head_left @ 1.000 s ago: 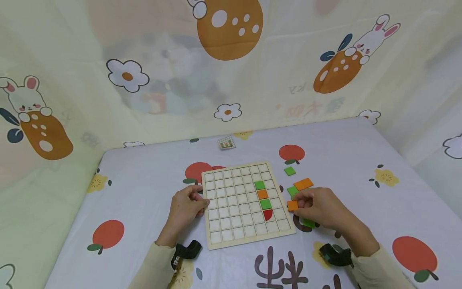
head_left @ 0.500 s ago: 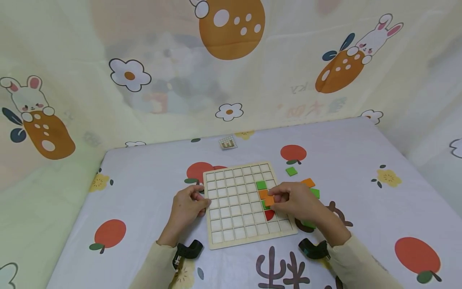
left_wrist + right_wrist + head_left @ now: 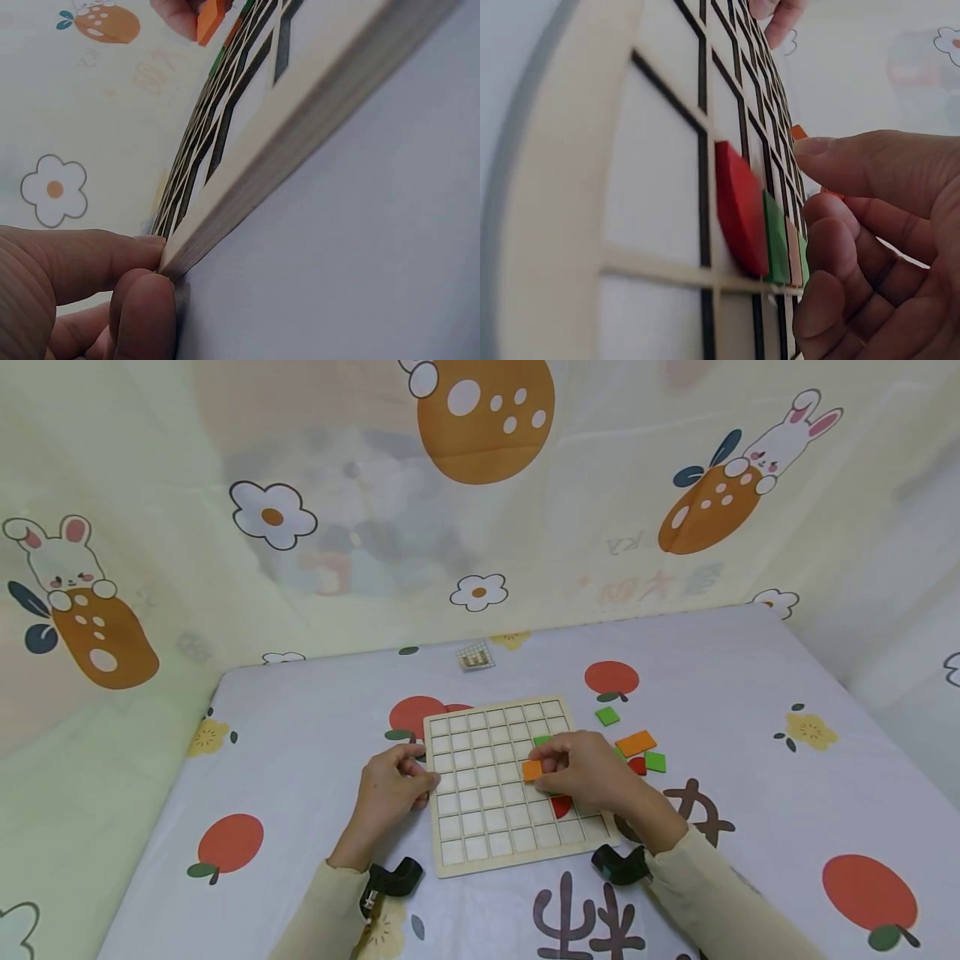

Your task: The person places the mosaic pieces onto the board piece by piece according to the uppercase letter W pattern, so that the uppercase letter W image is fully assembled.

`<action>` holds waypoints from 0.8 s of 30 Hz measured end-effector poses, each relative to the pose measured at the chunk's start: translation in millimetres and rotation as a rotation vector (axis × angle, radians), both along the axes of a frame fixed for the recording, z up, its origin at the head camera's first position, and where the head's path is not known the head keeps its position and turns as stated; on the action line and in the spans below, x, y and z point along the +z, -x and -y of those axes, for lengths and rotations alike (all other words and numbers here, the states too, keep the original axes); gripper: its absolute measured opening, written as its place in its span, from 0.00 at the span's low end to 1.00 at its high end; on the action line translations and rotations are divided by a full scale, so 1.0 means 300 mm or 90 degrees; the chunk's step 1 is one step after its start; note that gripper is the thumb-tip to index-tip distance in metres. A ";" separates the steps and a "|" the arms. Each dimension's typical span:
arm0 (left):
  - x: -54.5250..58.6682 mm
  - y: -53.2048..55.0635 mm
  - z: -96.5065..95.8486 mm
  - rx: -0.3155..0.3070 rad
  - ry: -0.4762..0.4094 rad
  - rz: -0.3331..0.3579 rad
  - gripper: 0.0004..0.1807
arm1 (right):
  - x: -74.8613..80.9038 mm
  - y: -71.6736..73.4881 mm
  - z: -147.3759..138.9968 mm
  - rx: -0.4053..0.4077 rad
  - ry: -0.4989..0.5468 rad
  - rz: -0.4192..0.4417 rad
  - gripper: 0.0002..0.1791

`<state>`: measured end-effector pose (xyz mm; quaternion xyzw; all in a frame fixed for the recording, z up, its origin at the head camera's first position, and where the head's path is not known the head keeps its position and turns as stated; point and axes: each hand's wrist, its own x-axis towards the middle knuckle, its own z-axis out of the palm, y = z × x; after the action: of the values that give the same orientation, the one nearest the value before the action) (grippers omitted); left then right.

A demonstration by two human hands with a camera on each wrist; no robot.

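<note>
My left hand (image 3: pixel 386 793) pinches the left rim of a wooden grid board (image 3: pixel 472 823) between thumb and fingers; the left wrist view shows the fingertips right at its corner edge. Over the board, my right hand (image 3: pixel 592 772) pinches an orange square tile (image 3: pixel 532 770) by its right side. In the left wrist view this orange tile (image 3: pixel 211 21) is tilted above the grid. A column of pieces sits in the cells: a red curved-edged piece (image 3: pixel 741 214), a green tile (image 3: pixel 776 236), an orange one and another green one, partly hidden under my right hand in the head view.
Right of the board lie loose pieces: a green tile (image 3: pixel 608 717), orange tiles (image 3: pixel 636 743), another green tile (image 3: pixel 656 762) and a red piece (image 3: pixel 637 765). A small patterned card (image 3: pixel 476 657) lies behind the board. Printed cloth covers the table and hangs behind it.
From the loose pieces at the right, my right hand has carried the orange tile leftward over the board, past the filled column. My left hand keeps its place on the rim.
</note>
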<state>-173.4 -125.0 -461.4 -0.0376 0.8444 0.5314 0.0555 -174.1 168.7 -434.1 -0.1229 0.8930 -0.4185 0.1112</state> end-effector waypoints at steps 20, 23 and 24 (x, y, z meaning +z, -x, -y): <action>0.003 -0.005 0.000 -0.004 -0.010 -0.006 0.24 | 0.010 0.053 0.087 0.047 0.009 0.034 0.11; 0.003 -0.005 0.000 -0.002 -0.008 -0.006 0.24 | 0.007 0.053 0.091 0.045 0.006 0.037 0.11; 0.004 -0.004 0.001 -0.003 -0.008 -0.007 0.24 | 0.006 0.053 0.091 0.048 0.005 0.036 0.11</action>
<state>-172.1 -125.1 -460.4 -0.0325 0.8415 0.5367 0.0523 -190.1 141.4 -432.2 -0.1448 0.8825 -0.4210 0.1514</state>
